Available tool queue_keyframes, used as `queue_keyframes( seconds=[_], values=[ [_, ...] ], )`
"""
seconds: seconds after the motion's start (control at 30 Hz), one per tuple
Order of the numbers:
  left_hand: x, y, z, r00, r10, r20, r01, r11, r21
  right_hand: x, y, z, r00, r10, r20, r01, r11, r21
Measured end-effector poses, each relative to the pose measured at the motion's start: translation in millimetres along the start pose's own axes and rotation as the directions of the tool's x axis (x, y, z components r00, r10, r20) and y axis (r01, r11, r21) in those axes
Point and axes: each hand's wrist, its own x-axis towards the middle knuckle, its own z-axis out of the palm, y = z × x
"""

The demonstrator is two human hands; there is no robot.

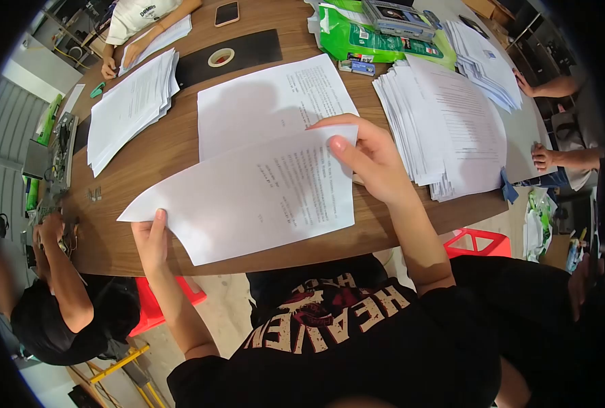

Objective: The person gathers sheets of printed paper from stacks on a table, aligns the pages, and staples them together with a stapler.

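Note:
A printed sheet of paper (pixel 248 204) is held between my two hands above the table's near edge, bowed a little along its length. My left hand (pixel 151 238) pinches its lower left corner, thumb on top. At the upper right edge my right hand (pixel 370 156) grips it, the thumb pressing on the printed side and the fingers behind. Just beyond lies another printed page (pixel 248 102) flat on the wood, partly covered by the held sheet. A thick paper stack (pixel 452 122) rests to the right of my right hand, and a second stack (pixel 132 102) lies at the left.
On the brown table (pixel 227 248) are a tape roll (pixel 213 58) on a black mat (pixel 261 49), a phone (pixel 227 13) and a green package (pixel 350 37). Other people sit at the left, far left and right. Red stools (pixel 479 238) stand below the edge.

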Motion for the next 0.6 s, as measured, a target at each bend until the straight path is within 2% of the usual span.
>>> queue_keyframes(
  seconds=[0.07, 0.17, 0.3, 0.37, 0.4, 0.47, 0.5, 0.57, 0.6],
  values=[
    [-2, 3, 5, 0.999, 0.016, -0.036, -0.015, 0.999, 0.036, 4, -1, -2, 0.972, -0.206, 0.111, 0.218, 0.969, -0.115],
    [-5, 8, 21, 0.997, 0.057, -0.045, -0.056, 0.998, 0.017, 4, 1, 2, 0.982, -0.171, 0.083, 0.182, 0.970, -0.158],
    [-3, 11, 22, 0.997, 0.036, -0.066, -0.033, 0.999, 0.041, 5, 1, -4, 0.978, -0.196, 0.066, 0.207, 0.947, -0.247],
    [-1, 8, 19, 0.996, 0.019, -0.091, -0.013, 0.998, 0.062, 2, 5, -7, 0.997, -0.079, 0.011, 0.079, 0.997, -0.002],
    [1, 6, 19, 0.995, 0.021, -0.094, -0.015, 0.998, 0.060, 0, 10, -11, 0.997, -0.080, 0.014, 0.080, 0.997, -0.004],
    [3, 2, 20, 0.992, -0.057, -0.115, 0.058, 0.998, 0.010, -4, 20, -18, 0.994, 0.113, -0.008, -0.113, 0.988, -0.101],
    [5, 1, 20, 0.992, -0.060, -0.114, 0.061, 0.998, 0.008, -4, 22, -19, 0.993, 0.116, -0.009, -0.116, 0.988, -0.102],
    [7, -2, 19, 0.987, -0.144, -0.076, 0.145, 0.989, 0.012, -5, 24, -19, 0.986, 0.143, -0.081, -0.162, 0.934, -0.318],
    [9, -3, 20, 0.988, -0.140, -0.073, 0.141, 0.990, 0.014, -5, 25, -17, 0.987, 0.139, -0.083, -0.158, 0.935, -0.318]
  ],
)
